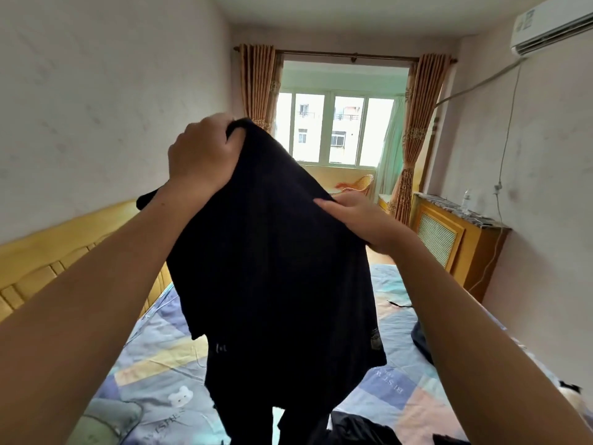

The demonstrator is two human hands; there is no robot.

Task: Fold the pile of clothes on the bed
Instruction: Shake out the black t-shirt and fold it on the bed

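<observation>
Both bare forearms reach forward and up, the left hand (202, 152) raised higher with its fingers curled closed in a tight pinch, the right hand (362, 216) lower, palm down, fingers bent in a grip.

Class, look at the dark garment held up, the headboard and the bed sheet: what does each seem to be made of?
Dark garment: soft matte cloth, probably a knit; it drapes limply from both hands.
Headboard: seemingly wood with a smooth yellow varnish; carved panels catch a slight sheen.
Bed sheet: thin printed fabric, perhaps cotton; it wrinkles and carries coloured patches.
</observation>
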